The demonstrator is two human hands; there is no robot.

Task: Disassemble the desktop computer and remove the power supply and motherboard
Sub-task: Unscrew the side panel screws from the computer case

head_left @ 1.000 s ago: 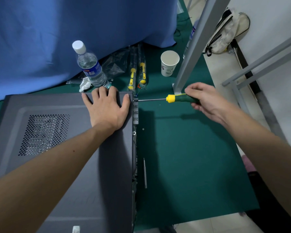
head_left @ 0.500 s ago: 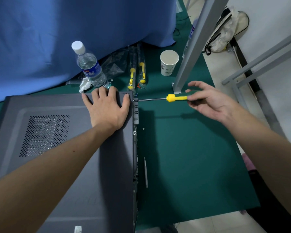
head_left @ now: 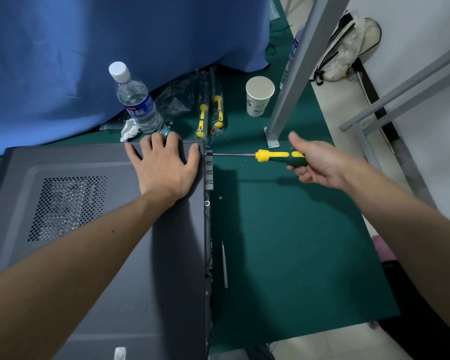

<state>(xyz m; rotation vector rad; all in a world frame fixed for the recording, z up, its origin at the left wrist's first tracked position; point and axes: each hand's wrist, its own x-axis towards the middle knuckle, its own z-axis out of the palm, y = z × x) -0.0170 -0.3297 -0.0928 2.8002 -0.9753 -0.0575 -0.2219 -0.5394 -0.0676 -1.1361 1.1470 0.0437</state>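
Both hands are busy: the left hand (head_left: 164,165) lies flat, fingers spread, on the far corner of the dark grey sheet-metal computer case (head_left: 102,242), while the right hand (head_left: 320,165) curls round the green-and-yellow screwdriver (head_left: 276,155), whose tip meets the case's rear edge just beyond the left thumb. Stiff, smooth and probably heavy, the case seems best steadied from above. Beyond the knuckles stands a clear plastic water bottle (head_left: 137,102).
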